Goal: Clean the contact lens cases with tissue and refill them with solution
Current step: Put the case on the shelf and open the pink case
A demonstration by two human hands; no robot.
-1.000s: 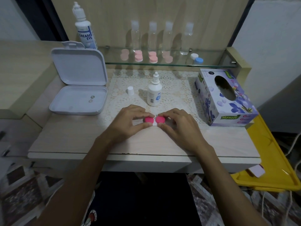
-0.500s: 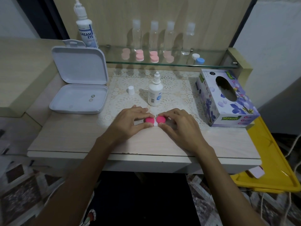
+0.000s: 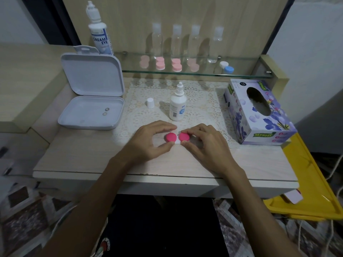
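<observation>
Pale wood-look laminate covers the surface [image 3: 78,156], and a white lace mat [image 3: 202,101] lies on its far middle part. At the left stands a white hinged box [image 3: 92,89], open, with two small round lenses [image 3: 105,111] on its floor. At the right edge lies a purple flowered tissue box [image 3: 259,115], near a yellow tray [image 3: 311,191] that sits lower, beside the surface. A glass shelf [image 3: 241,73] at the back carries a tall solution bottle [image 3: 100,32], four clear bottles [image 3: 185,41], several pale pink lens cases [image 3: 167,64] and one white and blue case [image 3: 226,67]. On the mat stands a small white solution bottle [image 3: 177,106] without its cap [image 3: 150,103], which stands apart to its left. Just in front of it, the contact lens case [image 3: 177,137] with two bright pink lids lies on the surface. The left hand [image 3: 148,141] pinches the left lid between thumb and fingers; the right hand [image 3: 207,143] pinches the right lid in the same way.
</observation>
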